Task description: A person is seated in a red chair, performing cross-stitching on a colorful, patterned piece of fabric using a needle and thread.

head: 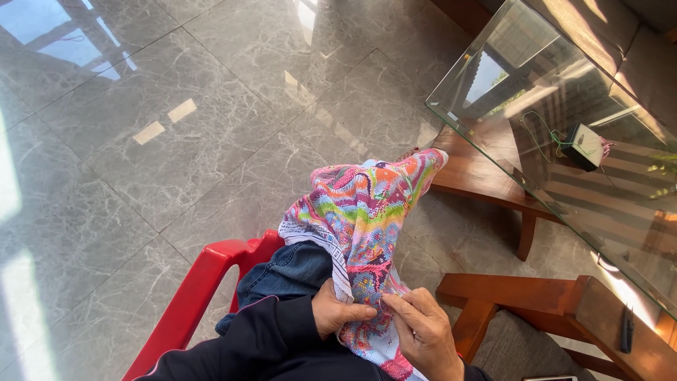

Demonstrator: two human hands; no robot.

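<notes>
1. The grey marble floor fills the left and top of the view, glossy, with window reflections across its tiles.
2. A red plastic chair shows at lower left; the person sits on it, a blue denim knee jutting over its edge and a dark navy sleeve below.
3. The left hand comes out of that sleeve and is clenched on the near edge of the cross-stitch cloth, thumb pressed over the fabric.
4. The cloth is a many-coloured embroidered piece with a white border. It drapes over the knee and lap, and its long axis runs from the hands at bottom centre up and to the right, ending in a raised corner near the wooden frame under the glass.
5. The right hand meets the left on the same patch of cloth; its fingers pinch the fabric, tips touching the left thumb. Whether a needle sits between them is too small to tell. Both hands are equally close to the stitched spot, which lies directly under the fingertips; the rest of the cloth stretches away from them.
6. A wooden armchair with a grey cushion stands just right of the hands.
7. The glass worktop fills the upper right, carrying a small dark box with green thread trailing beside it.
</notes>
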